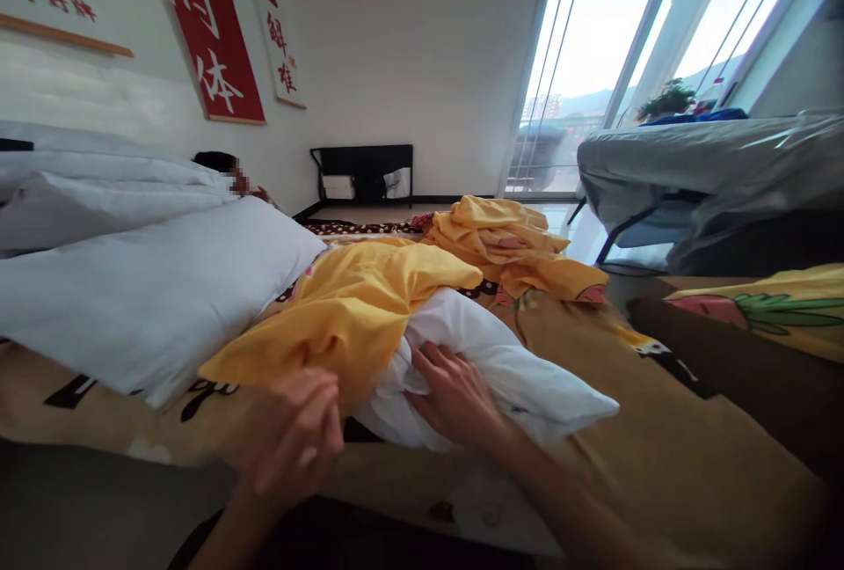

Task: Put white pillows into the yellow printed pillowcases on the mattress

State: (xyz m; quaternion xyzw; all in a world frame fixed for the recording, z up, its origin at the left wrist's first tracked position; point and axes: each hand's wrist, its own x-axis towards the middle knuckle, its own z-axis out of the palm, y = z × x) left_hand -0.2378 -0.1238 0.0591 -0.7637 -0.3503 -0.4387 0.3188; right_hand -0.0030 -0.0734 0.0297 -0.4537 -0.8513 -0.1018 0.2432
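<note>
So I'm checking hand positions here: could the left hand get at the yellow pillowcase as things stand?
Probably yes. The left hand is already at the near edge of the yellow pillowcase, with nothing between them, while the right hand presses on the white pillow.

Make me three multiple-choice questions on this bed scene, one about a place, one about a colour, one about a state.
1. Where does the right hand rest?
A on the white pillow
B on the floor
C on the red banner

2. What colour is the pillowcase by the left hand?
A blue
B yellow
C green

3. How far is the pillow cased?
A fully
B partly
C not started

Answers: 1 A, its fingers press the white pillow. 2 B, the cloth is plainly yellow. 3 B, one white end sticks out of the yellow case.
</note>
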